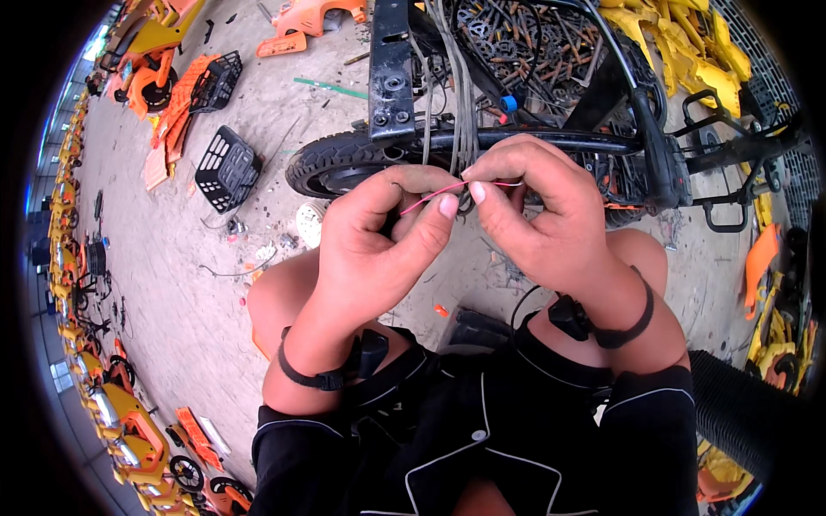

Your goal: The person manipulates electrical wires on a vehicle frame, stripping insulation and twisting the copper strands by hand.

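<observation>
A thin red wire point(420, 204) runs between my two hands, in front of a black vehicle frame point(551, 139). My left hand point(366, 236) is closed on it in a pinch of thumb and forefinger. Close beside, the fingertips of my right hand point(551, 215) pinch the same wire, and a pale end pokes out past them. A bundle of grey cables point(463, 103) hangs down over the frame just behind my fingers. Its lower part is hidden by my hands.
A tyre point(331, 165) lies beyond my left hand, with a black plastic basket point(228, 169) further left. Metal parts point(525, 47) fill the space behind the frame. Yellow panels point(680, 43) are piled at far right. Orange panels point(181, 99) lie at far left.
</observation>
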Available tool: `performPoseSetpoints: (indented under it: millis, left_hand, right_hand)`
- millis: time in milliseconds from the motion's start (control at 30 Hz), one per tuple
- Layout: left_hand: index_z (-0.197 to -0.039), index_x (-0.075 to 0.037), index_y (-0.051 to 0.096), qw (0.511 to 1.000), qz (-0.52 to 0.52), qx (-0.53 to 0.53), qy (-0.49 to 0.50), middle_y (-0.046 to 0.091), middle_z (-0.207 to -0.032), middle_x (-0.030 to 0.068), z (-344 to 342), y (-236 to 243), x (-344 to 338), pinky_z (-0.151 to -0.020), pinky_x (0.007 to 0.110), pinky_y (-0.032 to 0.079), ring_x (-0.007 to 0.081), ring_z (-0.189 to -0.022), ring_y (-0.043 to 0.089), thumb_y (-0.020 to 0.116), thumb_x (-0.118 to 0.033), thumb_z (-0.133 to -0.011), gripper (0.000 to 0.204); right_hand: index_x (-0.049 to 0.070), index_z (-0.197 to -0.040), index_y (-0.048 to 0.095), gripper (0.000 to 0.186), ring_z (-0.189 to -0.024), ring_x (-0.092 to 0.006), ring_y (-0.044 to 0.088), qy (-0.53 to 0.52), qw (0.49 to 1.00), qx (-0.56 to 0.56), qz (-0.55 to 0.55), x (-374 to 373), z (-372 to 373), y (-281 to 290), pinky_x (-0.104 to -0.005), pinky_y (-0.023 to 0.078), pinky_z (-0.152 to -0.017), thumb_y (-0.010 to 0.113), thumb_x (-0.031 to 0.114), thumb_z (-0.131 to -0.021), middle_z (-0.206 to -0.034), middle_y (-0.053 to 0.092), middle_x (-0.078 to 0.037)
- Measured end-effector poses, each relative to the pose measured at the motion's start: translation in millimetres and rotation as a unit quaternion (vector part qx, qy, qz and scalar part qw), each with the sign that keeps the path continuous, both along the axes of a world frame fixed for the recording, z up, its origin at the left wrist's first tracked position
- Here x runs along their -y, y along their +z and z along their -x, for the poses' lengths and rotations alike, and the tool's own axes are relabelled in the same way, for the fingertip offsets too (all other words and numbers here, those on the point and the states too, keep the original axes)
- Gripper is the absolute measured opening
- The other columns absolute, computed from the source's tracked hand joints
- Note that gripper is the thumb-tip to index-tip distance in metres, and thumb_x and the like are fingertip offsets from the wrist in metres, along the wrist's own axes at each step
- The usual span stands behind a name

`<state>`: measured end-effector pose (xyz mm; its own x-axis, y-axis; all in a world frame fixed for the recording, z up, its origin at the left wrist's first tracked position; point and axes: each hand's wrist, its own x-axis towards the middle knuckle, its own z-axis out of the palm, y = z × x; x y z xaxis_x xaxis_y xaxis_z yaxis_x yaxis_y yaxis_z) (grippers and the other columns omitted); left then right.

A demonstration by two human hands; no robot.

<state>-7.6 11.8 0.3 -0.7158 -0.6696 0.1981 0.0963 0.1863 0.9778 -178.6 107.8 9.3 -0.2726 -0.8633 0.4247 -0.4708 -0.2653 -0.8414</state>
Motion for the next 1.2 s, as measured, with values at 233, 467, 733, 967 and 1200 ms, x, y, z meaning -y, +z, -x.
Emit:
performPoseSetpoints:
  millis: [233, 467, 733, 967, 1200]
  left_hand:
    - [-0.110, 0.001, 0.069, 0.996, -0.003, 0.086, 0.014, 0.069, -0.099, 0.0022, -11, 0, -4, -0.075, 0.023, 0.049, 0.0082, -0.084, 0.058, 0.069, -0.004, -0.096, 0.014]
    - [-0.119, 0.001, 0.062, 0.991, 0.013, 0.104, 0.089, 0.061, -0.109, 0.0036, -19, 0, 3, -0.079, 0.023, 0.045, 0.0097, -0.092, 0.054, 0.062, -0.014, -0.103, 0.023]
    - [-0.124, 0.007, 0.062, 0.987, 0.056, 0.058, 0.142, 0.059, -0.114, 0.0066, -9, -24, 35, -0.073, 0.024, 0.043, 0.0120, -0.091, 0.053, 0.058, -0.009, -0.101, 0.028]
    - [-0.136, 0.001, 0.060, 0.783, 0.578, 0.206, 0.100, 0.053, -0.141, 0.0190, -14, -14, 54, -0.099, 0.036, 0.054, 0.0262, -0.126, 0.057, 0.062, 0.003, -0.097, 0.040]
    - [-0.129, 0.008, 0.059, 0.990, 0.056, 0.024, 0.127, 0.058, -0.127, 0.0138, 9, -11, 13, -0.092, 0.030, 0.050, 0.0220, -0.120, 0.059, 0.050, -0.008, -0.097, 0.038]
  right_hand:
    - [0.004, -0.098, 0.071, 0.011, -0.076, -0.0134, 0.063, 0.003, 1.000, -0.019, 0.014, -1, 1, -7, -0.0267, 0.050, -0.060, 0.070, 0.001, -0.087, -0.091, 0.068, -0.006]
    - [0.010, -0.084, 0.063, 0.009, -0.073, -0.0306, 0.066, -0.077, 0.981, -0.042, 0.170, 8, 0, -21, -0.0422, 0.051, -0.057, 0.070, 0.015, -0.079, -0.080, 0.062, -0.006]
    - [0.012, -0.072, 0.061, 0.014, -0.064, -0.0316, 0.065, -0.151, 0.959, -0.076, 0.229, 25, -1, -28, -0.0454, 0.052, -0.054, 0.065, 0.025, -0.076, -0.076, 0.063, -0.004]
    - [0.014, -0.078, 0.066, 0.018, -0.073, -0.0301, 0.069, -0.156, 0.953, -0.086, 0.243, 20, -3, -26, -0.0441, 0.056, -0.060, 0.064, 0.031, -0.080, -0.084, 0.067, -0.003]
    - [0.011, -0.072, 0.061, 0.013, -0.062, -0.0292, 0.065, -0.189, 0.941, -0.088, 0.266, 9, 13, -29, -0.0426, 0.051, -0.051, 0.067, 0.023, -0.074, -0.075, 0.061, -0.003]
